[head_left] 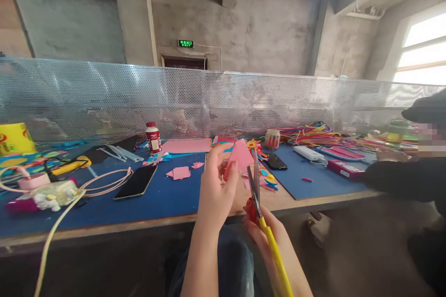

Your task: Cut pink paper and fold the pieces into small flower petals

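Between the thumb and fingers of my left hand (218, 176) is a folded piece of pink paper (240, 154), raised above the table's front edge. My right hand (265, 227) grips a pair of scissors (257, 199) with yellow handles. The scissor blades are parted and point upward at the paper's lower right edge; whether they touch it I cannot tell. Behind the hands lie small paper cuttings (268, 178) in pink, yellow and blue. To the left, cut pink paper squares (181, 173) rest on the blue mat (167, 204).
A black phone (136, 182) and a cable (104, 183) lie left. A red bottle (153, 138) stands behind. Another phone (277, 161), a white power strip (309, 154) and colourful pipe cleaners (310, 134) are right. A person in dark clothing (400, 176) sits at the right. A perforated screen (230, 97) borders the table.
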The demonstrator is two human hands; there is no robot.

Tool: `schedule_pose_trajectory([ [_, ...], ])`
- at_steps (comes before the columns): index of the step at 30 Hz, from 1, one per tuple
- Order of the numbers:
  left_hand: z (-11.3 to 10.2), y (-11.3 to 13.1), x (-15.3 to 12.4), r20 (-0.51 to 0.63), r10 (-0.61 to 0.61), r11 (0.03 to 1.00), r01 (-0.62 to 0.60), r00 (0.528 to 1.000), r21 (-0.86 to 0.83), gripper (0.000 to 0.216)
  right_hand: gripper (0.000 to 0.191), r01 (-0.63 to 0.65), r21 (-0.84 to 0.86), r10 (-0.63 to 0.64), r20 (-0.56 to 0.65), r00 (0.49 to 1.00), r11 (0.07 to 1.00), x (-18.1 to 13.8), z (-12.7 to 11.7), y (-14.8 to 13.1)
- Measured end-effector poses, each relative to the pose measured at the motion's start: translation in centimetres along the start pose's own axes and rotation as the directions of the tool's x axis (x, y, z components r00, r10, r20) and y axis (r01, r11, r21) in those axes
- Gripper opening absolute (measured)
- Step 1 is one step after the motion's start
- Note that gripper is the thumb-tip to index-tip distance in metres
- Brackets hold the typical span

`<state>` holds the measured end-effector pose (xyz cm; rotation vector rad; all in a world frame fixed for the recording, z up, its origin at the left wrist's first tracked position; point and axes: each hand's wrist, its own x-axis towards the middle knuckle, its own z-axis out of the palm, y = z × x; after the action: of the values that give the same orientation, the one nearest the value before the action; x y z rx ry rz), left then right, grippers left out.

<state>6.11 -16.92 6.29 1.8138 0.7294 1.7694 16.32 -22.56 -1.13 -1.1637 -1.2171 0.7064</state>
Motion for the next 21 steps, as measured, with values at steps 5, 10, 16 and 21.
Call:
schedule_pose_trajectory([
  [5,-0.2,0.29,-0.14,0.123,0.0,0.997,-0.009,0.992,0.072,0.015,0.023,0.014,-0.012,-0.014,-0.01,1.0,1.0,0.06,-0.35,-0.19],
  [10,-0.36,0.23,-0.18,0.191,-0.044,0.997,0.03,0.981,0.072,0.019,0.024,0.018,-0.015,-0.019,-0.005,1.0,1.0,0.05,-0.54,-0.34],
  [16,-0.62,-0.41,0.0,0.253,-0.059,0.998,0.057,0.966,0.018,0.024,0.026,-0.024,-0.013,0.025,0.05,0.998,1.0,0.12,-0.61,-0.42],
  [21,-0.73,-0.34,-0.01,0.277,-0.043,0.999,0.033,0.96,0.038,0.025,0.027,-0.028,0.007,0.027,0.049,0.998,1.0,0.07,-0.72,-0.63],
])
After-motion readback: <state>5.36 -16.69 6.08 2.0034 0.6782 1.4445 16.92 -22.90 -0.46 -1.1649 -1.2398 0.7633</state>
